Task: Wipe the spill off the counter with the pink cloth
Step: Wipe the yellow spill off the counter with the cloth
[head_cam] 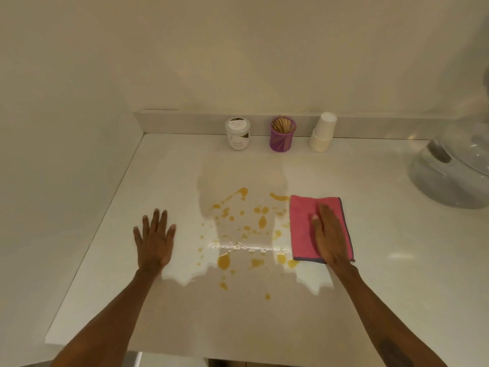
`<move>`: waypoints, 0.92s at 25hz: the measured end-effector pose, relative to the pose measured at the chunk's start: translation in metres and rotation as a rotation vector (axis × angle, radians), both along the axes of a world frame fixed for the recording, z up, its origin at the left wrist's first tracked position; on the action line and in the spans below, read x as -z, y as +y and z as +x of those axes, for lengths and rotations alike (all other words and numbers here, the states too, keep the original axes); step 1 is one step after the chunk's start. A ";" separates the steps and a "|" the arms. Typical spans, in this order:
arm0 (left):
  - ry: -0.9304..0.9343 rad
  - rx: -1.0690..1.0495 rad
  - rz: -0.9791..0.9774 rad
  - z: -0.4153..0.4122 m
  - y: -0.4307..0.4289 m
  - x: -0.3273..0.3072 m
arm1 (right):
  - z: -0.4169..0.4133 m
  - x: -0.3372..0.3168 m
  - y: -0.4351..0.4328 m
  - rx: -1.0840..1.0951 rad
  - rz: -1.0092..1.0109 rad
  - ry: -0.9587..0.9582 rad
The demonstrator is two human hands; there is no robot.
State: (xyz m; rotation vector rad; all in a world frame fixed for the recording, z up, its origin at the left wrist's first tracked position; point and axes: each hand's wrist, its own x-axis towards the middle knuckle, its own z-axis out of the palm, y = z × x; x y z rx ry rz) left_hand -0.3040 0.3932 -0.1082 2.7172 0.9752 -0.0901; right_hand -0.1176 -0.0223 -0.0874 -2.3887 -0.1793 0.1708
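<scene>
No text, brand, number or sign can be read anywhere in the head view. The only printing shows on the white jar (238, 133) standing at twelve o'clock against the back edge of the counter (370, 260): a dark-and-white label on its lid and faint lines on its side, all too blurred to make out.

We see a pink cloth (304, 226) w/ a grey-blue edge trim, lying on a plain white table (397, 234) spotted w/ an amber-yellow spill (262, 222) in scattered drops & streaks. At the back we note a white jar (238, 133) w/ a dark-patterned label, a purple cup (282, 139) of tan wooden sticks (283, 125), & cream-white paper cups (323, 132). Far right, a clear, greyish glass vessel (455, 168).
</scene>
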 end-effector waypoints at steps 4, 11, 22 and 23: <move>-0.006 -0.012 0.009 0.001 -0.001 0.004 | 0.012 0.023 0.009 -0.204 -0.508 -0.069; -0.045 -0.026 0.020 0.005 0.007 0.010 | 0.087 0.007 0.076 -0.361 -0.583 -0.049; -0.025 0.014 0.062 -0.001 0.004 0.008 | 0.055 0.005 0.055 -0.648 -0.633 -0.087; -0.033 0.018 0.061 0.000 0.006 0.009 | 0.072 0.001 0.064 -0.564 -0.640 -0.049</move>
